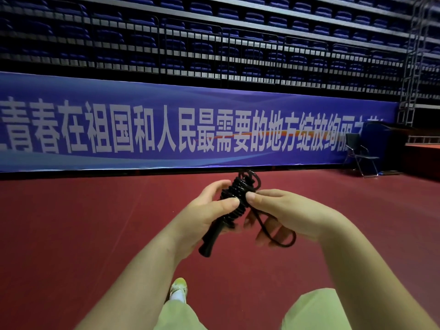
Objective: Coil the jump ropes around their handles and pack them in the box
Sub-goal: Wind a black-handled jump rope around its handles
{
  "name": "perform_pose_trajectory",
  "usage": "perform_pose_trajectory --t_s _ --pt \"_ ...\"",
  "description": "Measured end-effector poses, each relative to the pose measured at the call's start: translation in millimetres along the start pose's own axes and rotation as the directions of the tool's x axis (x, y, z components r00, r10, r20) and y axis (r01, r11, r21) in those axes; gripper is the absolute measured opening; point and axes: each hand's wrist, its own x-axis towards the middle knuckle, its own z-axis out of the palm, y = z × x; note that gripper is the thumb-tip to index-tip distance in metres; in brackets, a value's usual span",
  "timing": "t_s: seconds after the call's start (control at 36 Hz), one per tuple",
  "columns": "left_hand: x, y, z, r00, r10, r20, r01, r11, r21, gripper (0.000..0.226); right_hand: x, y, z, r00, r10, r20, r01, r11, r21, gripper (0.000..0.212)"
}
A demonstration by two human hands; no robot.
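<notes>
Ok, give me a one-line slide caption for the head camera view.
Left hand grips a black jump rope coiled around its handles while the right hand pinches the last loose loop.

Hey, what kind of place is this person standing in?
Most likely an indoor sports arena or gymnasium. Rows of folded blue seats rise in tiers behind railings, a long blue banner runs along the stand's base, and the floor is red sports flooring. A folding chair stands at the side.
</notes>
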Motion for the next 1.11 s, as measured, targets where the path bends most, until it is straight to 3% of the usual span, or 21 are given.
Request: perform_pose_trajectory --t_s 0.08,0.19,0.33,0.47,0.64,0.72,0.81,0.94,1.11 --pt "-1.6 1.6 -0.4 1.0 0.015 0.01 -0.015 1.0 -0.013 0.058 -2.9 1.0 -3.0 0.999 -0.017 0.044 0.013 0.997 0.083 0.045" --pt "-0.6 2.7 0.6 0.998 0.012 -0.069 -0.021 0.992 -0.126 0.047 -10.0 2.0 -9.5 0.999 -0.03 -0.02 0.033 0.985 0.167 0.058" --pt "0.4 3.4 -3.0 0.993 -0.007 -0.121 -0.025 0.965 -0.261 0.034 -17.2 7.1 -15.6 0.992 -0.077 -0.099 0.085 0.993 0.078 0.028" --pt "3.1 -1.6 -5.8 0.99 -0.021 -0.14 -0.024 0.949 -0.313 0.032 -16.7 12.3 -12.1 0.978 -0.157 -0.139 0.165 0.985 0.049 0.023" --pt "3.9 -7.4 -2.7 0.986 -0.04 -0.165 0.007 0.98 -0.197 0.034 -9.7 16.0 -6.7 0.918 -0.336 -0.208 0.336 0.941 -0.036 0.014" --pt "5.8 -7.9 0.1 0.966 0.043 -0.253 -0.045 0.999 -0.002 0.02 -5.1 14.1 1.5 0.894 -0.408 -0.184 0.392 0.912 -0.121 0.013" --pt "5.9 -7.0 0.0 0.951 0.075 -0.3 -0.067 0.997 0.036 0.027 -1.4 13.9 8.2 0.883 -0.448 -0.141 0.415 0.885 -0.211 0.017" --pt "4.8 -6.1 -7.6 0.973 0.016 -0.229 -0.034 0.997 -0.076 0.056 -0.2 13.5 13.1 0.855 -0.51 -0.091 0.494 0.856 -0.152 0.029" --pt "-3.9 2.3 -0.8 0.997 0.015 -0.082 -0.031 0.981 -0.194 0.048 4.9 13.9 14.2 0.745 -0.631 -0.216 0.646 0.764 -0.002 0.017"
